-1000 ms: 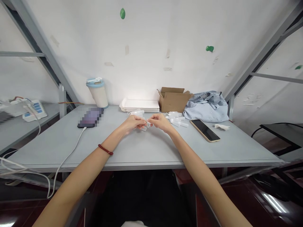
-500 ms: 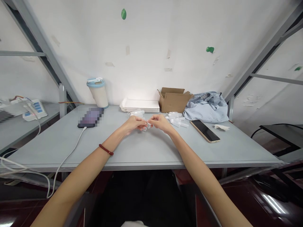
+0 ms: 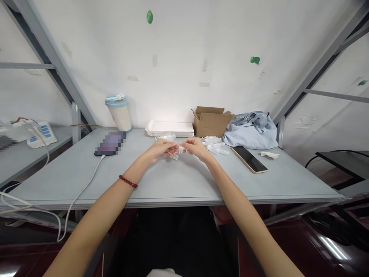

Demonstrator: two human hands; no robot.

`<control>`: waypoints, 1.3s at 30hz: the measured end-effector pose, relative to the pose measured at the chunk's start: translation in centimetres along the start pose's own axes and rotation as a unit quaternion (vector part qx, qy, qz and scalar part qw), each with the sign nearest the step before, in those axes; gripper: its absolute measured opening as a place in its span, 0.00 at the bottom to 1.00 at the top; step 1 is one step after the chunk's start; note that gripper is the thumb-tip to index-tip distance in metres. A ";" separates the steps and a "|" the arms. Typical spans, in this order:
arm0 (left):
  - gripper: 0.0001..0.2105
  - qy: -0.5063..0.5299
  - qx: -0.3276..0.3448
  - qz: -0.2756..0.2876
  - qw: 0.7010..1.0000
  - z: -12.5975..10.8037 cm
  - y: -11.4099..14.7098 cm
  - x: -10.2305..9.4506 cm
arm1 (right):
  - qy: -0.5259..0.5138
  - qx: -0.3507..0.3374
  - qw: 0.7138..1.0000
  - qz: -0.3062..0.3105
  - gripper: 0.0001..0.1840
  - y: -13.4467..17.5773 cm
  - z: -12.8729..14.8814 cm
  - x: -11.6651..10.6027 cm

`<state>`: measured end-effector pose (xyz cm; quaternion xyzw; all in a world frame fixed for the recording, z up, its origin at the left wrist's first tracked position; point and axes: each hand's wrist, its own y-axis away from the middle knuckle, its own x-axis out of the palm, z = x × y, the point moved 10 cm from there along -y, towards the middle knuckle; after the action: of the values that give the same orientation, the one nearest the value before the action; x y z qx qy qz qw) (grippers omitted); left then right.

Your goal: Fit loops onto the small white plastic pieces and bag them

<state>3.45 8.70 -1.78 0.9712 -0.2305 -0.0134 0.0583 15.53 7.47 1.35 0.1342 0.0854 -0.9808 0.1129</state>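
Above the grey table (image 3: 86,173), the left hand (image 3: 161,148) and right hand (image 3: 193,146) pinch 1 small clear plastic piece (image 3: 176,153) between them, mid-handling, while several similar clear pieces (image 3: 215,146) lie untouched just beyond.

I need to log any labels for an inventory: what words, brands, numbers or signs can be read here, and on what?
No text can be read.
Device with blue panels on the left bench: any markings too small to read.
Phone on the cable: screen blurred.
Cardboard box, cup, second phone: no print visible.
Small clear plastic piece in the left hand and right hand: no marking visible.
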 end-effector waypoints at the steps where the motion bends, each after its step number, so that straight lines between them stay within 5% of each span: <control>1: 0.18 0.000 0.001 -0.006 1.000 -0.2 0.1 -0.2 | -0.001 0.002 1.000 -0.005 0.18 0.0 0.0 -0.2; 15: 0.14 -0.099 0.039 -0.018 0.994 -0.7 0.5 0.7 | 0.003 0.025 1.000 -0.017 0.17 0.1 -1.2 0.3; 35: 0.14 -0.075 0.023 0.008 0.997 0.4 0.1 1.2 | 0.070 -0.004 0.997 -0.014 0.17 -0.2 -1.1 0.6; 39: 0.16 -0.060 0.032 -0.021 0.997 -0.3 -0.1 0.0 | 0.067 -0.014 0.998 0.008 0.21 -0.4 -0.5 0.2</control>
<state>3.54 8.78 -1.54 0.9747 -0.2133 -0.0651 0.0128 15.41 7.89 0.90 0.1989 0.1051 -0.9674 0.1163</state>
